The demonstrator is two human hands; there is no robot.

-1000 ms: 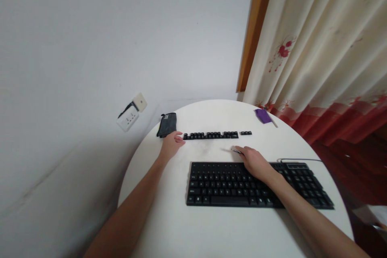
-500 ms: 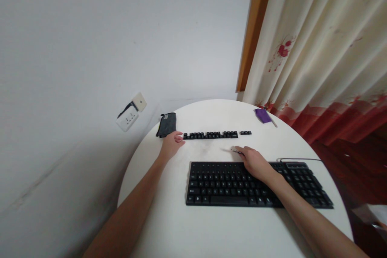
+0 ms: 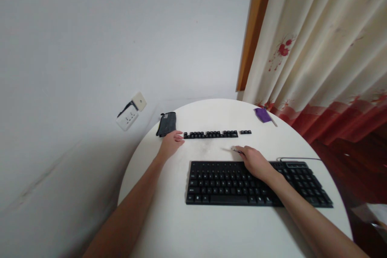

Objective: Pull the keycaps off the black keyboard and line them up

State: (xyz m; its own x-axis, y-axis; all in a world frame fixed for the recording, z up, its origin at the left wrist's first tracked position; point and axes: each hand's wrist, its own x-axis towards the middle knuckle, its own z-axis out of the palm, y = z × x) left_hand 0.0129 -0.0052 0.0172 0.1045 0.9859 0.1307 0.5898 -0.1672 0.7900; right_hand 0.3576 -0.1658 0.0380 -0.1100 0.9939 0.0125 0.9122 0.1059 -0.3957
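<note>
A row of loose black keycaps lies across the table, and a short separate group of keycaps sits at its right. My left hand rests at the left end of the row, fingers and thumb apart; whether a fingertip touches the end keycap I cannot tell. In my right hand is a slim brush-like tool, its pale, blurred tip pointing left, below the row. Under my right hand and forearm lies a black keyboard with its top row of keys removed, part of it hidden by the arm.
A dark zip pouch lies beyond my left hand. At the back right are a purple cloth and a pale stick. The keyboard's cable runs along its upper right. The round white table stands near a wall with a socket.
</note>
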